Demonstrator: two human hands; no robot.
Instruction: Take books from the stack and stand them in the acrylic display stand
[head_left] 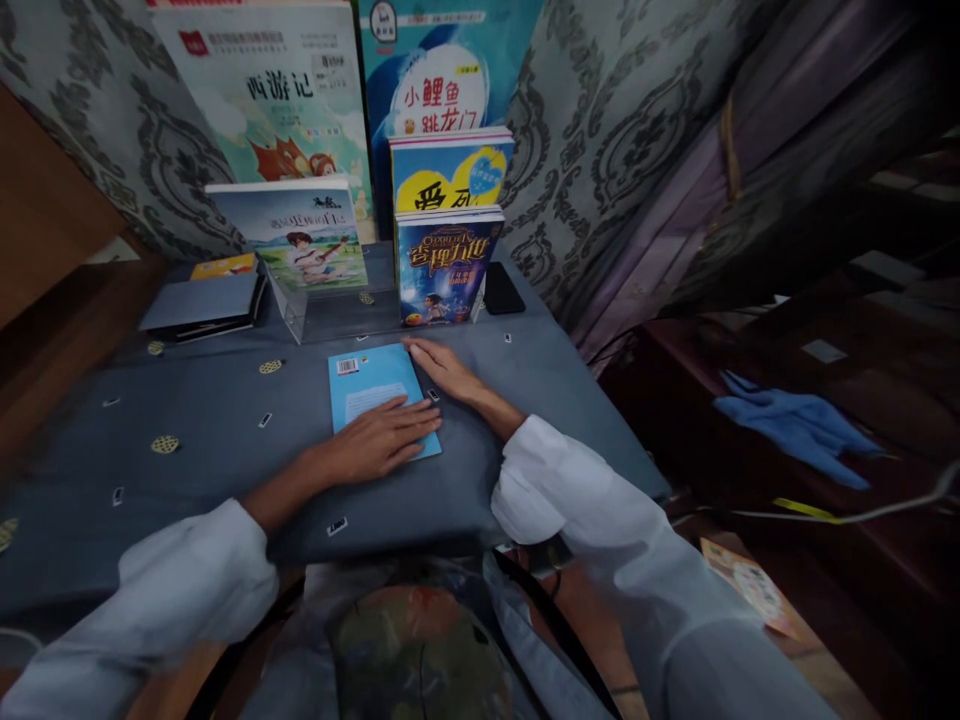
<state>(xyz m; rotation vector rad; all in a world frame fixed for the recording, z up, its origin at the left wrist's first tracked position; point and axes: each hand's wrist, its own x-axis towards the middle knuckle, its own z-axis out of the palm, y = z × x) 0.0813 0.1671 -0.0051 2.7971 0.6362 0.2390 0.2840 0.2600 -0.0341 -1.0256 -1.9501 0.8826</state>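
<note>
A light blue book [375, 372] lies on the cloth-covered table, with a barcode near its upper left corner. Across its lower part rests my left hand [384, 436], palm down with the fingers stretched out; it hides some of the printed text. My right hand [444, 372] lies along the book's right edge, fingers extended, their tips near the upper right corner. Just beyond, a dark blue book [442, 268] with gold lettering stands upright. To its left, a book with a guitar player on the cover [319, 240] leans on a clear acrylic stand [295, 315].
Larger books, one pale green [277, 100] and one teal [442, 70], stand behind, with a yellow and blue book [450, 170] in front. A black phone [503, 288] lies at the right, a dark stack [202, 305] at the left. Blue cloth [799, 420] lies beyond the table [217, 400].
</note>
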